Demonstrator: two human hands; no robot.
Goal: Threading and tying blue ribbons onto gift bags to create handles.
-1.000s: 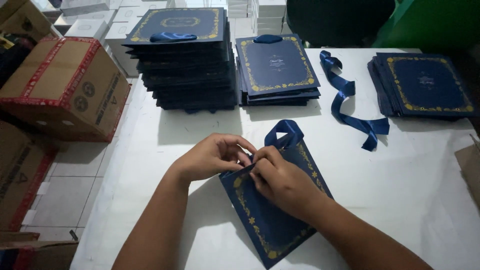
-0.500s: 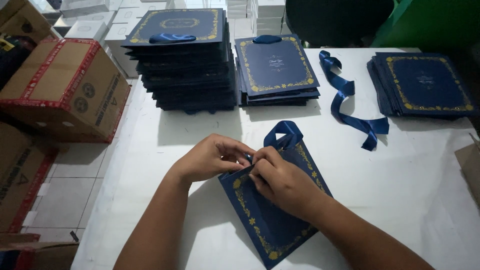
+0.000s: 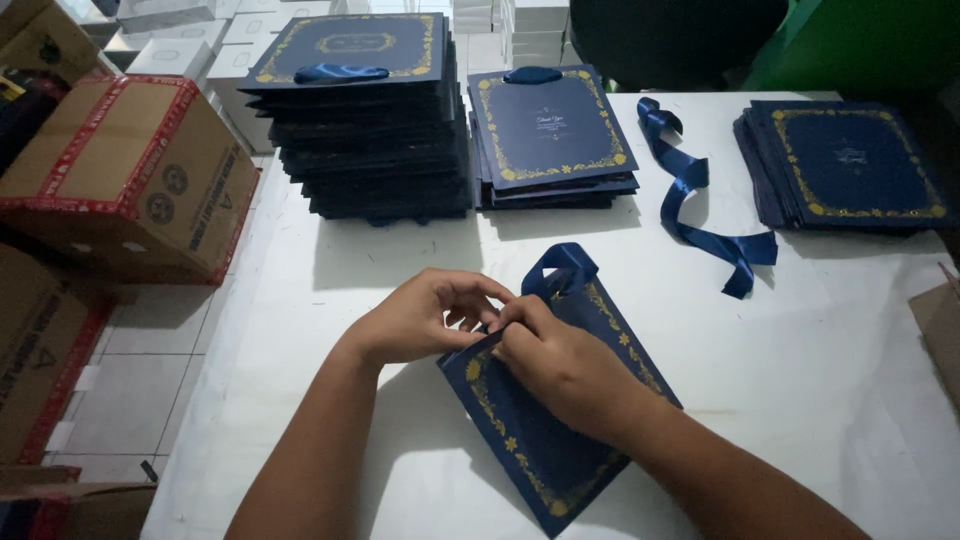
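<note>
Under right hand (image 3: 565, 365), bag (image 3: 555, 440) top edge hidden.

Both hands meet at the top edge of a dark blue paper bag (image 3: 560, 420) lying flat on the white counter (image 3: 830, 380), and bare counter stretches to their right and in front of them toward the stacks. Across the far side the way is blocked by a tall stack of bags (image 3: 365, 120), a lower stack (image 3: 550, 135) just beside it, a loose blue ribbon (image 3: 700, 190) and another stack (image 3: 850, 165) at far right. Left of the counter edge, cardboard boxes (image 3: 125, 175) crowd the floor.
</note>
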